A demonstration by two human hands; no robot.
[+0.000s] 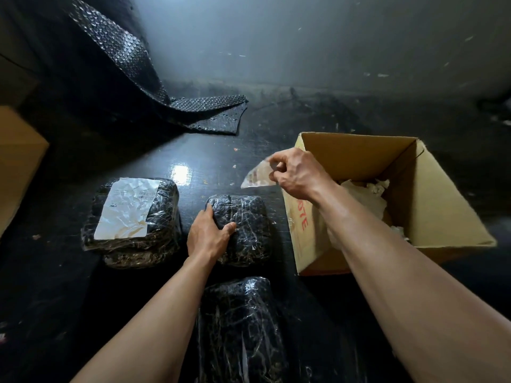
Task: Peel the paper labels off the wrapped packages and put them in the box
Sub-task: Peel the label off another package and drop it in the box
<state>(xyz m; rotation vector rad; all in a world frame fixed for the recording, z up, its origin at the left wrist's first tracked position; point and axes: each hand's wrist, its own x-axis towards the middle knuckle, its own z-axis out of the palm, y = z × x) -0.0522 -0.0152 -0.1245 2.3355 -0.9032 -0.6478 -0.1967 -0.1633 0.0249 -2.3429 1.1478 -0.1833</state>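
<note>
Three black packages wrapped in clear film lie on the dark floor. My left hand (208,233) grips the left side of the middle package (246,225), which has no label on top. My right hand (297,174) pinches a peeled, translucent label (257,176) in the air, just left of the open cardboard box (431,189). The left package (132,222) carries a crumpled white paper label (127,207) on its top. A third package (240,327) lies nearest me, between my forearms, with no label showing.
White crumpled paper (365,200) lies inside the box. A sheet of black bubble wrap (166,89) lies on the floor at the back left. Another cardboard box (16,161) stands at the left edge. Small scraps dot the floor.
</note>
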